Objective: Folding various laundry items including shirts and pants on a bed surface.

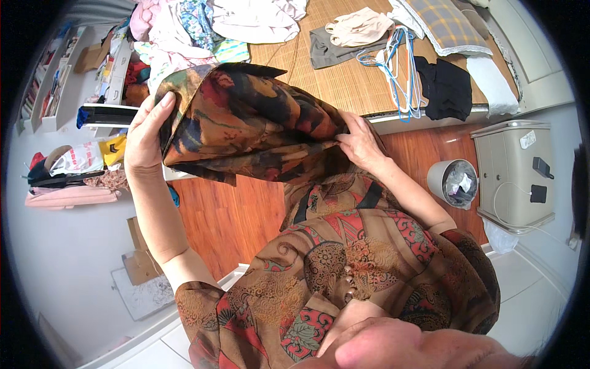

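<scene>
A brown, red and dark patterned garment hangs bunched between my two hands, above the floor and in front of the bed. My left hand grips its left end, with the thumb on top of the cloth. On the other side, my right hand pinches the garment's right edge between thumb and fingers. The cloth sags in folds between them, and its exact kind cannot be made out. A dark strip of it sticks out at the top.
The bed's bamboo mat bears a clothes pile, beige and grey clothes, hangers, black clothing and a plaid pillow. At right stand a waste bin and a bedside cabinet. Shelves line the left.
</scene>
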{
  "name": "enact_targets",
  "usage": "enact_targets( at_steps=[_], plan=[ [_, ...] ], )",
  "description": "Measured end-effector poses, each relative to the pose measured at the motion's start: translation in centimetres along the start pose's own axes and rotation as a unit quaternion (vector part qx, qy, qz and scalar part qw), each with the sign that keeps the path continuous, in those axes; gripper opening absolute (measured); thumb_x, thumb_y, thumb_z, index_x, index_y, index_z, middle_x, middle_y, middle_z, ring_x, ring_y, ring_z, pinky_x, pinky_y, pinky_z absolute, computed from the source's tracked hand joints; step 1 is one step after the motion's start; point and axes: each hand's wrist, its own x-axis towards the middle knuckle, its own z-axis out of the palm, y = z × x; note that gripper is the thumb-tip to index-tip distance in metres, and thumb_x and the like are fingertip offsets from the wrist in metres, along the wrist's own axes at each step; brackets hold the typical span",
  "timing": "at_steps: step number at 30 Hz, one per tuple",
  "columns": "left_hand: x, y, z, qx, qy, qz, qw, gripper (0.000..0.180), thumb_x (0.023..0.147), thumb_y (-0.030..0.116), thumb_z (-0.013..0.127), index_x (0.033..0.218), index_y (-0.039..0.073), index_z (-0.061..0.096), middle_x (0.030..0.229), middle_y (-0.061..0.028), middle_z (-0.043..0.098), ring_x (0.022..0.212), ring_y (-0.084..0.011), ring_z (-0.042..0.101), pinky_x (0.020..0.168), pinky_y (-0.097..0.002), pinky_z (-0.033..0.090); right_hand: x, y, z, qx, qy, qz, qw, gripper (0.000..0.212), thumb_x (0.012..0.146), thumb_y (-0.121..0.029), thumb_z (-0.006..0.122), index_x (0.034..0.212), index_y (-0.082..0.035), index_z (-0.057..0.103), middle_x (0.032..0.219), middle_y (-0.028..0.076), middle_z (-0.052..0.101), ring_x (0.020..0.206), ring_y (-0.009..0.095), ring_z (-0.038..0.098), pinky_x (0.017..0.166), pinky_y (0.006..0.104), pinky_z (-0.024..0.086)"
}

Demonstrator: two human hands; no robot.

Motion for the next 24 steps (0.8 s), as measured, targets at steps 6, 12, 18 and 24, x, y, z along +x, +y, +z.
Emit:
enact_targets(
  at_steps=[6,12,18,24],
  plan=[
    [0.0,-0.3,0.3,0.001,0.043,0.012,0.999,0.031,0.091,0.006,0.053,0.12,-0.005,0.054,0.111,-0.01,0.062,0.098,-0.0151,0.06,0.086,-0.0268,0.047,1.2,0.8,2.7,-0.059,-0.004,-0.002,0.998,0.013,0.075,-0.008,0.06,0.083,0.0,0.066,0.113,0.018,0.058,0.109,0.033,0.051,0.091,0.0434,0.042],
    [2.4,-2.1,-3.6,0.09,-0.034,-0.038,0.995,0.034,0.089,0.006,0.057,0.121,-0.003,0.052,0.111,-0.008,0.062,0.097,-0.0116,0.058,0.086,-0.0259,0.046,1.7,4.0,-0.9,-0.04,-0.042,0.1,0.993,0.013,0.077,-0.007,0.053,0.082,0.0,0.063,0.091,0.015,0.063,0.092,0.033,0.057,0.08,0.0411,0.046],
    [6.2,-6.9,-7.1,0.169,0.141,0.005,0.976,0.02,0.09,0.006,0.053,0.106,-0.002,0.063,0.09,-0.0048,0.066,0.075,-0.0091,0.062,0.067,-0.0218,0.051,6.4,5.2,-8.6,-0.064,0.248,0.087,0.963,0.011,0.081,-0.007,0.056,0.086,0.0,0.062,0.084,0.016,0.062,0.079,0.034,0.06,0.07,0.0388,0.048],
    [9.2,-5.6,-6.9,-0.007,0.27,0.191,0.944,0.017,0.09,0.005,0.055,0.104,-0.002,0.063,0.095,-0.0062,0.066,0.079,-0.0122,0.063,0.072,-0.0238,0.051,10.9,4.1,-13.5,-0.076,0.313,0.02,0.946,0.011,0.082,-0.009,0.059,0.087,-0.001,0.064,0.085,0.014,0.063,0.079,0.031,0.062,0.069,0.0344,0.049]
  ],
)
